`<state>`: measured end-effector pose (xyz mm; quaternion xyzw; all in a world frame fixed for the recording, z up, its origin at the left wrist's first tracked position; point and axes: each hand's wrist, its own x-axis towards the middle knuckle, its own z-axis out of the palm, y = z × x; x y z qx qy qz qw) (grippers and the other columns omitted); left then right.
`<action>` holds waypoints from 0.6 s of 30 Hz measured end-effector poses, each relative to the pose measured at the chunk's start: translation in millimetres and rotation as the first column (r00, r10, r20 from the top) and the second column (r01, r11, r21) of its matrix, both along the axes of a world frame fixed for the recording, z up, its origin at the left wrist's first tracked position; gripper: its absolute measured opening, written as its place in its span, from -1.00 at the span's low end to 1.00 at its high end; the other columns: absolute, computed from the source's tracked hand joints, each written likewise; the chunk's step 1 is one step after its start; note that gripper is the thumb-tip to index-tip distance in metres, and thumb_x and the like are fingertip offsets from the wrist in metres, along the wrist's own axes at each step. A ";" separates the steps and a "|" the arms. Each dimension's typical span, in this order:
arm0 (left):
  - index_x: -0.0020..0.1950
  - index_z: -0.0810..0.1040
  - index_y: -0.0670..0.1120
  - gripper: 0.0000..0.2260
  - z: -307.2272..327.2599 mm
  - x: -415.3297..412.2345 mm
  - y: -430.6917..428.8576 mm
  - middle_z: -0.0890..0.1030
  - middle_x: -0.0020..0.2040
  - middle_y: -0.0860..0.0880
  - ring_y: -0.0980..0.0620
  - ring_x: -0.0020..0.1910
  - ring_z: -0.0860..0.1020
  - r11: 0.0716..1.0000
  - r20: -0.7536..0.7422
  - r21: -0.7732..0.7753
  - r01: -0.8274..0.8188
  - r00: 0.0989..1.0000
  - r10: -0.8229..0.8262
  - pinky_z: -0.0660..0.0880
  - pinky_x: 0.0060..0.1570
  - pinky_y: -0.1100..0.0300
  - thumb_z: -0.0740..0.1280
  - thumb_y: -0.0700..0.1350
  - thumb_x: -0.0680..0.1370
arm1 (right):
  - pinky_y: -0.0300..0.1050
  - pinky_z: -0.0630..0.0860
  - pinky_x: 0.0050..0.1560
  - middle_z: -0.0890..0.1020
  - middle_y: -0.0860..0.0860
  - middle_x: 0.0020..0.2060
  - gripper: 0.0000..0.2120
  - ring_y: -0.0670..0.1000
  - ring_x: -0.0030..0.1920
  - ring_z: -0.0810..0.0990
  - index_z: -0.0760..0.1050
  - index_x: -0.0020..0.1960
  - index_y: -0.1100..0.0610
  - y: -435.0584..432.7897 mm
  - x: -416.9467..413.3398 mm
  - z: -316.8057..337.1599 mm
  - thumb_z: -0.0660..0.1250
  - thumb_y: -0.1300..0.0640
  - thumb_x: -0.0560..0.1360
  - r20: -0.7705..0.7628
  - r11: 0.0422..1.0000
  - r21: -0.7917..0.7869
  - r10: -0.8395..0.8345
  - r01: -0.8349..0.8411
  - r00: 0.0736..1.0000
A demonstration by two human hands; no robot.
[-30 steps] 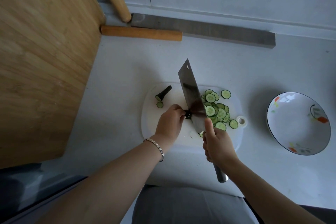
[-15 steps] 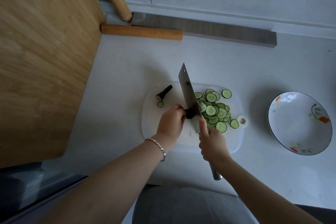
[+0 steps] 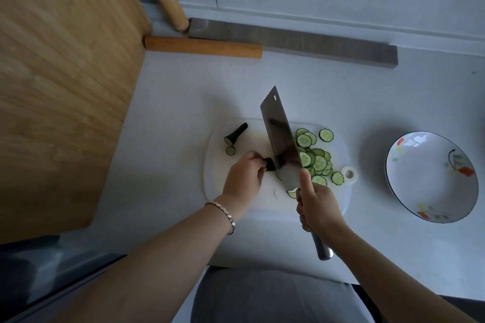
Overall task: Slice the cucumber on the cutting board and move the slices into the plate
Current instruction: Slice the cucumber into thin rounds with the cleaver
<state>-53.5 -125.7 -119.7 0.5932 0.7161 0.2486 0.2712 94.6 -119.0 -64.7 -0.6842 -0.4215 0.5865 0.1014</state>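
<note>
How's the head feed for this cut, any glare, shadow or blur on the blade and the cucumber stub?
Head view: dim but sharp; the cleaver mirrors dark shapes, no flare; the cucumber stub at the left hand is a dark, underexposed lump; the plate has a pale reflection near its far rim and casts a shadow leftward.

Bare forearms; silver link bracelet (image 3: 223, 211) on left wrist; grey trousers (image 3: 270, 296).

My left hand (image 3: 244, 178), knuckles up, pinches the cucumber stub (image 3: 269, 164) in curled fingertips, its forearm coming in from the lower left, while my right hand (image 3: 317, 207) wraps the knife (image 3: 282, 139) handle, index finger straight against the blade
</note>
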 end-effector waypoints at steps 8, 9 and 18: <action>-0.03 0.62 -0.25 -0.86 3.8 0.8 1.3 0.62 -0.04 -0.16 -0.08 -0.09 0.58 0.999 0.007 0.002 -0.032 0.999 0.032 0.40 -0.07 0.31 0.29 -0.26 0.52 | -0.20 0.27 -0.49 0.30 -0.04 -0.60 -0.49 -0.05 -0.59 0.25 0.23 -0.38 0.14 -4.6 -3.2 1.7 0.06 -0.24 0.53 0.052 0.991 0.069 0.115 -0.119 0.992; -0.04 0.63 -0.25 -0.86 3.6 0.6 1.6 0.62 -0.04 -0.16 -0.08 -0.10 0.58 0.999 0.006 0.003 -0.032 0.999 0.032 0.40 -0.09 0.30 0.28 -0.27 0.51 | -0.16 0.30 -0.44 0.32 -0.03 -0.60 -0.48 -0.03 -0.57 0.28 0.25 -0.39 0.15 -4.8 -4.2 1.0 0.06 -0.24 0.53 0.071 0.987 0.084 0.130 -0.136 0.989; -0.10 0.63 -0.27 -0.87 2.8 2.6 1.9 0.62 -0.07 -0.18 -0.12 -0.15 0.59 0.999 0.021 0.003 -0.039 0.999 0.039 0.50 -0.12 0.19 0.29 -0.30 0.50 | -0.07 0.27 -0.32 0.33 0.13 -0.45 -0.49 0.07 -0.41 0.29 0.17 -0.39 0.16 -12.5 -13.5 -5.5 0.05 -0.21 0.54 0.210 0.968 0.162 0.154 -0.190 0.965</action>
